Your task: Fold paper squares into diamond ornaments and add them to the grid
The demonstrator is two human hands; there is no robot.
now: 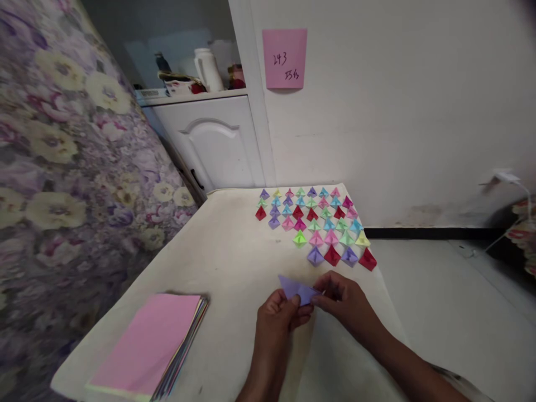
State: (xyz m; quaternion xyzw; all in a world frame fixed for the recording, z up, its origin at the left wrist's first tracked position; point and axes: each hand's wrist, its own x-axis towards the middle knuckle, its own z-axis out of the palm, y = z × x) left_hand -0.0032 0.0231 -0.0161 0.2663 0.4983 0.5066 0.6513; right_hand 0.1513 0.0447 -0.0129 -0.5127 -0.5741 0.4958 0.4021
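Observation:
A purple sheet of paper [295, 287], folded into a triangular shape, is held above the near part of the table. My left hand [276, 318] grips its lower edge, the thumb lying on the front face and the fingers curled behind. At the paper's right corner, my right hand [339, 296] pinches it between thumb and fingers. Just beyond my hands stand rows of small folded paper pieces in many colours, the nearest being a purple one [315, 256] and a red one [333, 255].
A stack of coloured paper [151, 340], pink on top, lies at the table's near left. The pale tabletop [218, 251] ends at a wall with a pink note [285, 58]. A floral curtain [84, 184] hangs left; a white cabinet [218, 151] stands behind.

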